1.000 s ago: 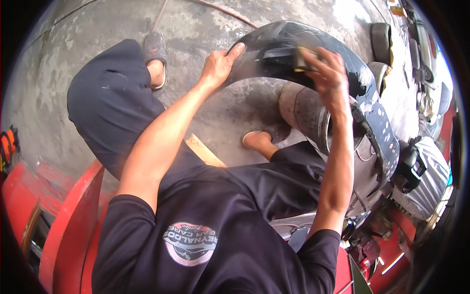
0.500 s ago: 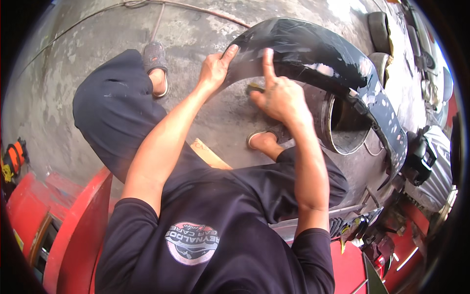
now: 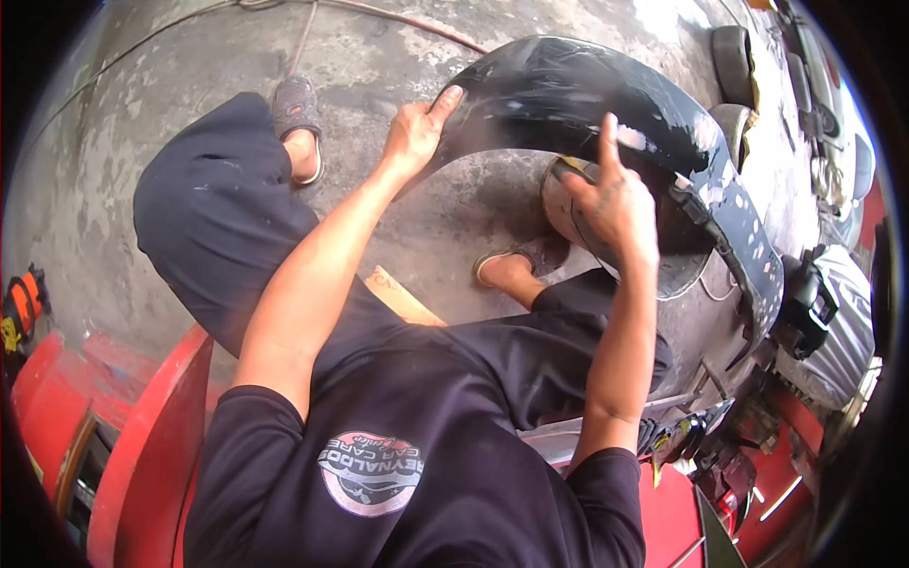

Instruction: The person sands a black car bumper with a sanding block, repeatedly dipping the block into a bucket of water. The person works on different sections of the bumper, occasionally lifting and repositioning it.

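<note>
A long curved black car bumper panel (image 3: 540,104) arches in front of me, its surface streaked and smeared, with pale patches and light spots toward its right end. My left hand (image 3: 414,135) is closed on its left end, thumb on top and fingers hidden behind the edge. Over the middle of the panel is my right hand (image 3: 617,204), index finger stretched out with its tip at a pale patch. The other fingers of that hand curl under, and a small dark and yellowish piece shows by the thumb, too unclear to name.
Under the panel stands a round, hollow metal drum or rim (image 3: 677,275). Old tires (image 3: 734,66) lie at the far right. A hose (image 3: 407,24) crosses the concrete floor. Red panels (image 3: 151,445) stand at my lower left, and a wooden strip (image 3: 405,296) lies between my legs.
My right hand has slid to the right along the panel, index finger still stretched out. My left hand keeps its hold on the left end.
</note>
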### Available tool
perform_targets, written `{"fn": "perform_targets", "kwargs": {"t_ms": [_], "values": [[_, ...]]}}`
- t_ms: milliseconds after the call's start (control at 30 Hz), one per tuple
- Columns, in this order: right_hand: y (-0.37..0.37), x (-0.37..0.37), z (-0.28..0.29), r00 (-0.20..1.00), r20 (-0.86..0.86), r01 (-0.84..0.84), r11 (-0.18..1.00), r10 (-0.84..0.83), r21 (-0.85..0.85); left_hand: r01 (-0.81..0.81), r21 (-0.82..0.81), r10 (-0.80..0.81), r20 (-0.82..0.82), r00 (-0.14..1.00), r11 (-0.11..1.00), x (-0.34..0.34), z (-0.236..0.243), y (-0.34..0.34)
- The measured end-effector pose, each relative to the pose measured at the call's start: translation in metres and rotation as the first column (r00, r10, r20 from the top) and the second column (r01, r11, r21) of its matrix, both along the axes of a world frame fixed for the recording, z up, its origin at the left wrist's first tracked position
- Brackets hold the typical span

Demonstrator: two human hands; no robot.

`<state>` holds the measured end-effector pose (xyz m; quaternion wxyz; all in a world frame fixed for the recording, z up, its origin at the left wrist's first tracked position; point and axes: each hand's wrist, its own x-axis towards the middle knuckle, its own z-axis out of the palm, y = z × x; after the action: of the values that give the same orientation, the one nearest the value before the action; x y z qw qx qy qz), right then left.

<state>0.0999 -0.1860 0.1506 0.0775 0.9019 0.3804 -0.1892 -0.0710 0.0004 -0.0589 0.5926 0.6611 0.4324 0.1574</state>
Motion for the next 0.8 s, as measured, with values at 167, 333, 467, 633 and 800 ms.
{"fn": "perform_targets", "kwargs": {"t_ms": [167,333,467,633,800], "values": [[-0.039,0.022,0.028,0.960,-0.281,0.111,0.920,-0.001,0.377,-0.015,-0.018,0.014,-0.043,0.999,1.000,0.006,0.003,0.000],[0.014,-0.018,-0.044,0.906,0.309,-0.422,0.620,0.288,0.661,-0.013,-0.005,0.013,-0.055,0.998,1.000,0.004,0.011,0.002],[0.005,0.010,-0.073,0.828,0.404,-0.561,0.605,0.390,0.565,0.043,-0.015,-0.044,-0.066,0.997,0.999,0.003,0.006,0.006],[-0.083,0.106,-0.045,0.851,0.522,-0.424,0.665,0.060,0.615,0.030,-0.010,-0.031,-0.083,0.996,0.999,-0.005,0.009,0.006],[-0.007,0.025,-0.086,0.859,0.463,-0.497,0.574,0.218,0.651,-0.068,0.062,0.065,0.053,0.996,0.996,0.003,-0.001,-0.004]]}}
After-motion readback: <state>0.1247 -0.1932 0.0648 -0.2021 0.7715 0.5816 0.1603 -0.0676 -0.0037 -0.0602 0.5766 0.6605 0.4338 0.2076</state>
